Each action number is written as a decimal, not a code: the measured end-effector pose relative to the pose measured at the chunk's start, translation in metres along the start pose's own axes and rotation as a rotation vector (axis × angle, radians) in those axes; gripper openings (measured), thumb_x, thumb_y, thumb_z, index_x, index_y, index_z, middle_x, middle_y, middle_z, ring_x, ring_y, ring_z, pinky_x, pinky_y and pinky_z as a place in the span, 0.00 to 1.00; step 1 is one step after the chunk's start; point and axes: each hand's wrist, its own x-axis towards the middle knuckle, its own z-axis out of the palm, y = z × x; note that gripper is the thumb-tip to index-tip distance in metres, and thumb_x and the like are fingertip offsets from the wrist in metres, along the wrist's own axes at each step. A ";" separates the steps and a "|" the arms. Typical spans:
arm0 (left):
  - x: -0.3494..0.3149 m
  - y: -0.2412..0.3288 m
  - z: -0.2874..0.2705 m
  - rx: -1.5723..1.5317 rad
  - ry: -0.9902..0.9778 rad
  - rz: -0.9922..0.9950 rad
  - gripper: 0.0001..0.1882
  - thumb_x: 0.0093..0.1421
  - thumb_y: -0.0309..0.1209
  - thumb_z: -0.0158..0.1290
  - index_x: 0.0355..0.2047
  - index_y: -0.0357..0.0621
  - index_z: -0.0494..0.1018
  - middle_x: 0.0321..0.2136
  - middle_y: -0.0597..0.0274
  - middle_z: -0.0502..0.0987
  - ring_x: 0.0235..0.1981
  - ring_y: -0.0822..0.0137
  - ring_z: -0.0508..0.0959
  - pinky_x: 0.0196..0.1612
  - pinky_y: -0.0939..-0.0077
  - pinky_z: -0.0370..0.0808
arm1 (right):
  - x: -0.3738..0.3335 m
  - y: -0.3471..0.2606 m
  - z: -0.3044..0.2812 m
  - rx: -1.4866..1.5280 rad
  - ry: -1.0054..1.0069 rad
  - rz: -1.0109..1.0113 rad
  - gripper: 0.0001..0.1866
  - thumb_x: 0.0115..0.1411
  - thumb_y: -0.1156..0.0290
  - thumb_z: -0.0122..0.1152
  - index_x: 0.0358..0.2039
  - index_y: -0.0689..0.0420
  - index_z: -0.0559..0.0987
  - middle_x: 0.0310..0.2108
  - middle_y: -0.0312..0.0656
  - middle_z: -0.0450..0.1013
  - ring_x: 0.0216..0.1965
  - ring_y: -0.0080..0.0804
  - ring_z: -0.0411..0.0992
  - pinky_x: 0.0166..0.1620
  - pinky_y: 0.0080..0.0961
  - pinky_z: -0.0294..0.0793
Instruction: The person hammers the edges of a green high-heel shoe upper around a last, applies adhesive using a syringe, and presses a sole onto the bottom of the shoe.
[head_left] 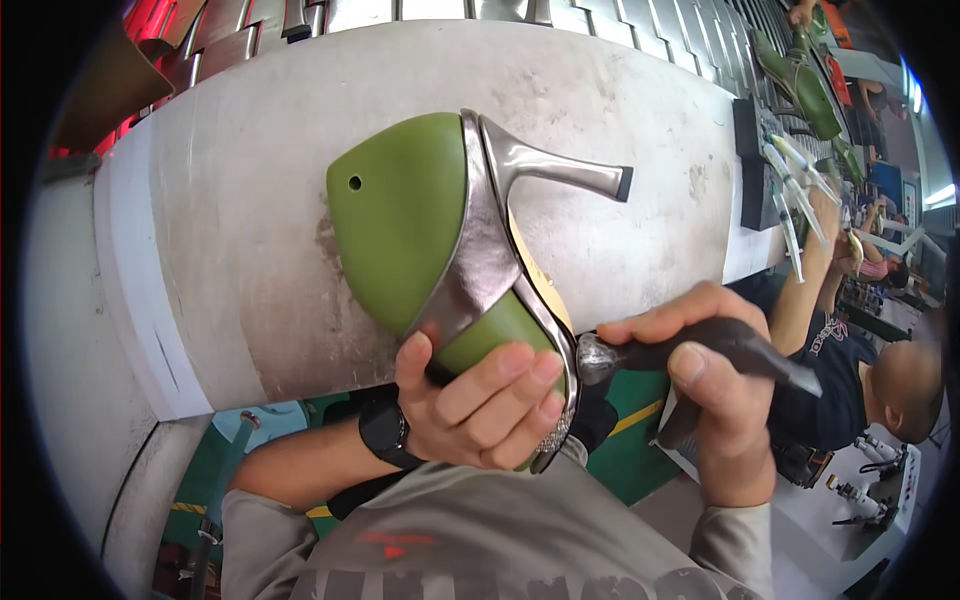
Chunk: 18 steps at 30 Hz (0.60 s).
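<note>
A metallic bronze high-heeled sandal [487, 258] is fitted on a green shoe last [400, 215], its slim heel [575, 175] pointing right and its toe end toward me. My left hand [480, 405] is wrapped round the front of the last, fingers across the green surface beside the strap. In my right hand [725, 365] is a dark hammer [740, 350], gripped close to its head. The rounded metal face [597, 358] of the hammer is at the sole's edge near the forefoot; contact cannot be made out for certain. A patch of sparkling trim [557, 432] shows by the toe.
Beneath the shoe stretches a worn pale worktable [640, 120]. A slatted metal conveyor [640, 35] runs behind it. At right, a black holder [755, 165] stands near several syringes [788, 200]. Another person [840, 385] works there, and another green last [795, 80] lies farther back.
</note>
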 end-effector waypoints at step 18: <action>-0.003 -0.003 -0.001 -0.025 0.006 -0.002 0.14 0.69 0.37 0.58 0.53 0.59 0.70 0.52 0.79 0.80 0.60 0.72 0.77 0.74 0.28 0.52 | 0.089 -0.036 0.031 -0.322 -0.109 0.008 0.18 0.64 0.61 0.64 0.40 0.67 0.81 0.41 0.50 0.86 0.18 0.16 0.70 0.21 0.15 0.70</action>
